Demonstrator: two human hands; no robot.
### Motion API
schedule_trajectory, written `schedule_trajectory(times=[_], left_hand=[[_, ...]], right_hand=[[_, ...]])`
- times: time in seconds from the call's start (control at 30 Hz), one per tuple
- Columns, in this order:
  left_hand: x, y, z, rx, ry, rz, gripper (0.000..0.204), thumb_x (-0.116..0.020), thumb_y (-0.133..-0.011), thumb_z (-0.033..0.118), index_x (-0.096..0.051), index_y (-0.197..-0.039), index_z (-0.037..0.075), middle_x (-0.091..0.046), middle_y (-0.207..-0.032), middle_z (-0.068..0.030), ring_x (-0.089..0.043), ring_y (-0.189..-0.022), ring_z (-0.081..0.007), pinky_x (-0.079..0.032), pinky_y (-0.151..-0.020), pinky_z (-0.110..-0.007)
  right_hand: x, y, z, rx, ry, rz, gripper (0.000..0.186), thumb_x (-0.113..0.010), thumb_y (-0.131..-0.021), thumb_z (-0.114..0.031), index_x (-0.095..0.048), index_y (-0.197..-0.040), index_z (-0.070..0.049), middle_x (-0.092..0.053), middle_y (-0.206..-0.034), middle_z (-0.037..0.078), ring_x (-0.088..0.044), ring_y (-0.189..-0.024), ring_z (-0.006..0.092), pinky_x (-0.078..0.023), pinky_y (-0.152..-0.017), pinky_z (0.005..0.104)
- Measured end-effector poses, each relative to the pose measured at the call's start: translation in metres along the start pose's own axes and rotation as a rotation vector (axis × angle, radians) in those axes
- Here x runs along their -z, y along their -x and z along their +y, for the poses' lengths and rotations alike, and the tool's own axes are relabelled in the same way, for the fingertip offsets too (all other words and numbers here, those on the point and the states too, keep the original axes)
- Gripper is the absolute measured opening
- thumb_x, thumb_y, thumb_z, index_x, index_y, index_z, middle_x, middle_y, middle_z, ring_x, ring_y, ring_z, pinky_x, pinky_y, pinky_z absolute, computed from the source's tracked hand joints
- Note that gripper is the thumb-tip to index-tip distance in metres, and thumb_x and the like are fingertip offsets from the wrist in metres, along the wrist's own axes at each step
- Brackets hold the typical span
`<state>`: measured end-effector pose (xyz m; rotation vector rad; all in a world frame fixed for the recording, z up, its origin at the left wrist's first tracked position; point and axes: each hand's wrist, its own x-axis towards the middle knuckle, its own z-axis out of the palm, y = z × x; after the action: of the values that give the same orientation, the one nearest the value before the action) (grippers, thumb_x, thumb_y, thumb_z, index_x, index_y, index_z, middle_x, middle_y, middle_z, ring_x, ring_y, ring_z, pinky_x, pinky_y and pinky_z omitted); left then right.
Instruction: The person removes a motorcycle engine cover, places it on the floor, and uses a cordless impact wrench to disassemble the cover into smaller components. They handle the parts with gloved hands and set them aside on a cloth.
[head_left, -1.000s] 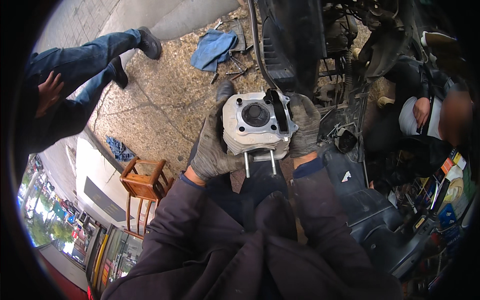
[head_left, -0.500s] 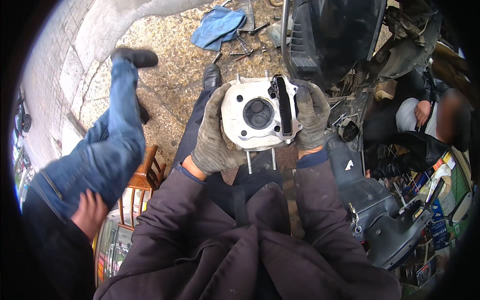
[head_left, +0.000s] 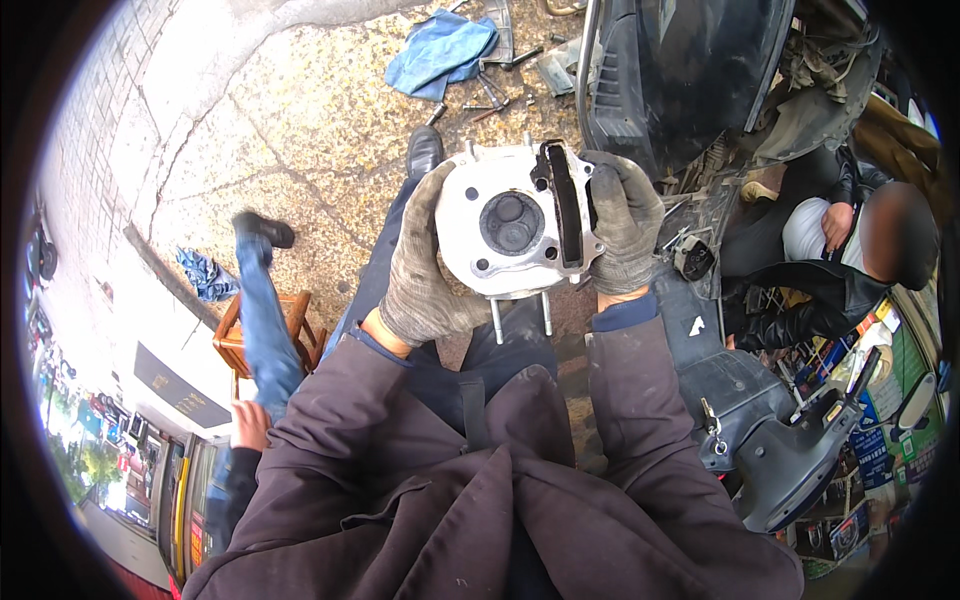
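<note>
Between my two gloved hands I hold up a silvery engine cylinder head (head_left: 462, 232). Its combustion chamber (head_left: 512, 223) faces me, round and blackened, with two valve discs in it. Along the right side runs a dark slot. Two studs (head_left: 497, 322) stick out of the lower edge. My left hand (head_left: 415, 265), in a grey knit glove, is closed round the left side. My right hand (head_left: 625, 225), gloved alike, grips the right edge beside the slot. Both thumbs and some fingertips are hidden behind the part.
A blue cloth (head_left: 440, 52) and several tools (head_left: 490, 95) lie on the floor ahead. At right stands a partly stripped scooter (head_left: 740, 400) with a key in it; a seated person (head_left: 835, 225) is beyond. A wooden stool (head_left: 232, 340) and another person's leg (head_left: 265, 320) are at left.
The person at left has stepped back toward the lower left, uncovering the stool and a crumpled blue cloth. My hands hold the cylinder head almost as before, shifted very slightly.
</note>
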<state>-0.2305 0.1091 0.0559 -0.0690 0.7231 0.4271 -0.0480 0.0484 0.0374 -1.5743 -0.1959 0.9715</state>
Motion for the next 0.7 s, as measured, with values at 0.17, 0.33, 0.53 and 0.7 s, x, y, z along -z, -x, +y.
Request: schedule_trajectory(times=[0.17, 0.33, 0.53, 0.7], left_hand=[[0.018, 0.001, -0.004, -0.342, -0.802, -0.181, 0.098, -0.078, -0.078, 0.031, -0.013, -0.151, 0.016, -0.043, -0.146, -0.0089, -0.038, -0.138, -0.0220, -0.026, -0.118, -0.044], [0.013, -0.005, -0.009, -0.081, -0.281, 0.124, 0.098, -0.079, -0.077, 0.030, -0.015, -0.150, 0.014, -0.045, -0.143, -0.0093, -0.044, -0.133, -0.0229, -0.033, -0.114, -0.043], [0.007, -0.015, 0.006, 0.176, 0.299, 0.054, 0.066, -0.047, -0.093, 0.061, -0.043, -0.142, 0.017, -0.054, -0.135, -0.0070, -0.054, -0.123, -0.0256, -0.045, -0.104, -0.047], [0.017, -0.021, 0.000, 0.009, -0.071, 0.105, 0.067, -0.046, -0.093, 0.062, -0.044, -0.141, 0.015, -0.054, -0.135, -0.0087, -0.054, -0.122, -0.0278, -0.044, -0.104, -0.048]], right_hand=[[-0.003, -0.001, -0.001, -0.031, 0.034, -0.016, 0.016, -0.068, -0.091, -0.014, -0.071, -0.101, -0.002, -0.059, -0.071, -0.005, -0.044, -0.058, 0.0009, -0.032, -0.050, 0.0189], [-0.002, -0.006, 0.002, -0.110, 0.024, -0.014, 0.018, -0.070, -0.090, -0.018, -0.071, -0.100, -0.003, -0.060, -0.072, -0.005, -0.045, -0.059, 0.0008, -0.033, -0.050, 0.0193], [-0.002, -0.014, 0.007, -0.159, 0.044, -0.037, 0.023, -0.070, -0.090, -0.022, -0.070, -0.101, -0.002, -0.064, -0.078, -0.002, -0.052, -0.066, 0.0032, -0.040, -0.056, 0.0206], [-0.004, -0.019, 0.014, -0.207, 0.026, -0.032, 0.027, -0.070, -0.091, -0.025, -0.070, -0.101, 0.000, -0.067, -0.083, 0.001, -0.057, -0.071, 0.0054, -0.045, -0.061, 0.0220]])
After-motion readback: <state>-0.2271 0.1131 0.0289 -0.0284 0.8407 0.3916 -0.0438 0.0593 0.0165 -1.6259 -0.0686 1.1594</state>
